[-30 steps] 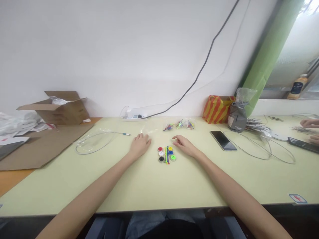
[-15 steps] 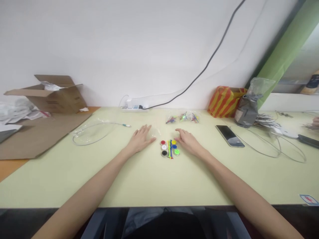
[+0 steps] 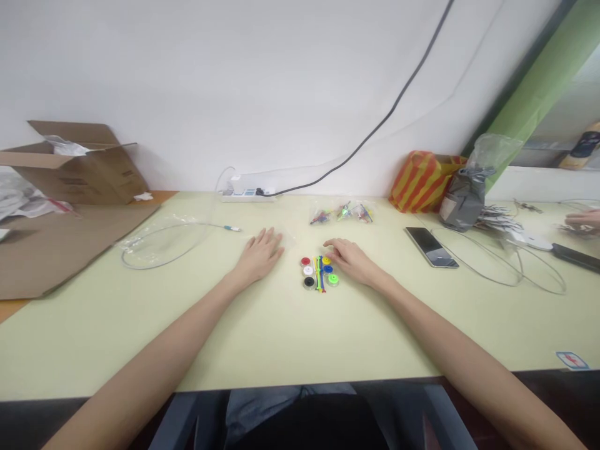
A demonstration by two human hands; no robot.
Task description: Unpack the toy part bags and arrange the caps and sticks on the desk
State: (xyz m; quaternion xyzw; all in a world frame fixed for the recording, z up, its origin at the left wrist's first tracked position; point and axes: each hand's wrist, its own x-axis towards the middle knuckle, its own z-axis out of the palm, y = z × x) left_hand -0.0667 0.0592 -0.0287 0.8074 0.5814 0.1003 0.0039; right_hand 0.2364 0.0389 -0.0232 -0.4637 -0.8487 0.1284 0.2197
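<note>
My left hand (image 3: 260, 255) lies flat on the pale green table, palm down, fingers slightly spread and holding nothing. By its fingertips is a faint, clear film, perhaps a plastic bag, hard to make out. To its right sit small round plastic pieces in two columns: red (image 3: 305, 261), white (image 3: 308, 271) and black (image 3: 309, 283) on the left; yellow (image 3: 327, 260), blue (image 3: 328, 270) and bright green (image 3: 332, 280) on the right. Thin coloured plastic sticks (image 3: 319, 276) lie between the columns. My right hand (image 3: 351, 259) rests beside the yellow piece, open, fingers loosely bent.
Clear bags of coloured parts (image 3: 344, 211) lie farther back, before a power strip (image 3: 248, 195). A phone (image 3: 431, 247), cables and a striped bag (image 3: 419, 181) are at right. A coiled cable (image 3: 162, 265), cardboard sheet and box (image 3: 94, 175) occupy the left. Another person's hand (image 3: 584, 219) shows far right.
My left hand has flattened onto the table, its thumb closer to the fingers. My right hand's fingers have drawn closer together beside the yellow piece. The whole view has shifted slightly.
</note>
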